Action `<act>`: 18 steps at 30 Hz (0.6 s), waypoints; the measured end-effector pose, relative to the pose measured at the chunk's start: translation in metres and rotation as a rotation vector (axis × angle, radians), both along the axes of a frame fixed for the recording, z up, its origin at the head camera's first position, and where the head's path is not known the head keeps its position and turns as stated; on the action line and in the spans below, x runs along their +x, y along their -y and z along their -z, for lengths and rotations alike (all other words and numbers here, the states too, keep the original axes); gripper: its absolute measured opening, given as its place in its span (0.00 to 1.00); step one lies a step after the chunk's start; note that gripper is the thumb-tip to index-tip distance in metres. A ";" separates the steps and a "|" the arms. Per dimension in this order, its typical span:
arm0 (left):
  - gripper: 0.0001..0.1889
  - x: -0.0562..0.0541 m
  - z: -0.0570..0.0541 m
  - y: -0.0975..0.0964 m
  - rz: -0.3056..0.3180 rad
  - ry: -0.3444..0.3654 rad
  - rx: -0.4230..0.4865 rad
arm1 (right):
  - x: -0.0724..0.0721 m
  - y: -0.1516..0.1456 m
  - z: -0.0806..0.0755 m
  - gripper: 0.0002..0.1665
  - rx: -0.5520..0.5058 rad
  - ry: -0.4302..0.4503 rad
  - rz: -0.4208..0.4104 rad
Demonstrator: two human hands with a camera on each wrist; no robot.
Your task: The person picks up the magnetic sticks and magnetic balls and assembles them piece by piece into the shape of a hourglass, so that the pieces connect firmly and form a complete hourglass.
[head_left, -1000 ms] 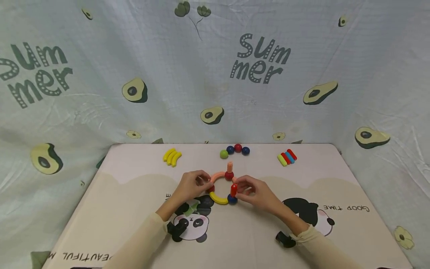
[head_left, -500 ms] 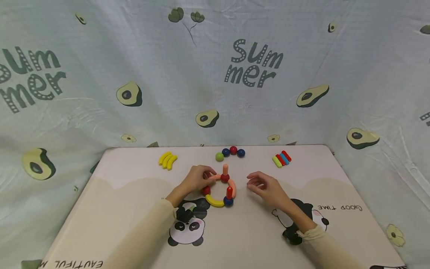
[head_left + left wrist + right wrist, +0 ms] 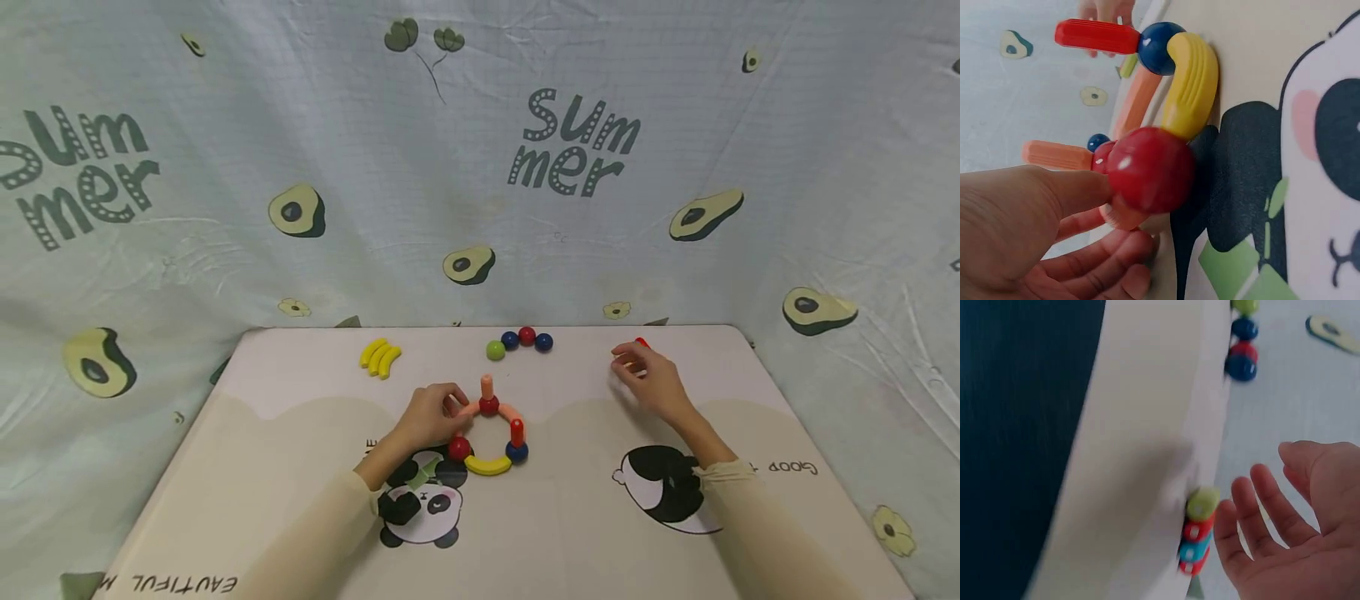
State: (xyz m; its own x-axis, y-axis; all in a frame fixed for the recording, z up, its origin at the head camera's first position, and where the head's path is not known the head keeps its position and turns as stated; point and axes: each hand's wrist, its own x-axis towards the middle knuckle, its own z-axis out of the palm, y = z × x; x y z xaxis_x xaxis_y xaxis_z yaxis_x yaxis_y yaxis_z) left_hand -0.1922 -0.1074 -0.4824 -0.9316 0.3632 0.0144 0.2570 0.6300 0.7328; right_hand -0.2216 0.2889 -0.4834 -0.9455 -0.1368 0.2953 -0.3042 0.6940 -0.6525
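Note:
A ring of curved sticks and balls lies on the table, with a yellow curved stick (image 3: 488, 466) at its near side. A red ball (image 3: 1151, 170) sits at its left and a blue ball (image 3: 517, 452) at its right. From the blue ball a red straight stick (image 3: 1096, 35) stands up; a pink straight stick (image 3: 487, 387) rises from the far red ball (image 3: 489, 405). My left hand (image 3: 433, 417) pinches the pink curved stick (image 3: 1124, 215) beside the left red ball. My right hand (image 3: 1297, 531), fingers loosely spread, hovers by the short coloured sticks (image 3: 1194, 531), mostly hidden in the head view.
Several yellow curved sticks (image 3: 380, 358) lie at the back left. Beyond the ring, a green ball (image 3: 496, 350) and several blue and red balls (image 3: 527, 337) sit near the table's back edge. A printed cloth (image 3: 375, 167) hangs behind the table.
My right hand has left the ring's right side and moved right and back to the short coloured sticks. My left hand stays at the ring's left side, which has shifted slightly.

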 end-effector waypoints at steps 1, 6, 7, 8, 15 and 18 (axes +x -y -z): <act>0.09 0.001 0.000 0.001 0.004 0.001 0.004 | -0.005 -0.006 0.000 0.14 0.027 -0.029 0.018; 0.09 0.001 -0.002 0.005 0.019 0.006 -0.006 | -0.024 -0.033 -0.003 0.14 0.103 -0.049 0.111; 0.09 0.000 -0.003 0.005 0.028 0.006 -0.004 | -0.027 -0.037 -0.004 0.14 0.109 -0.033 0.126; 0.10 -0.003 -0.003 0.004 0.040 0.008 -0.003 | -0.030 -0.041 -0.005 0.15 0.112 -0.008 0.135; 0.23 -0.020 -0.005 -0.004 0.173 0.042 -0.011 | -0.050 -0.055 -0.007 0.23 0.136 0.277 0.163; 0.20 -0.026 -0.004 -0.005 0.211 0.053 -0.029 | -0.056 -0.056 -0.008 0.24 0.160 0.379 0.154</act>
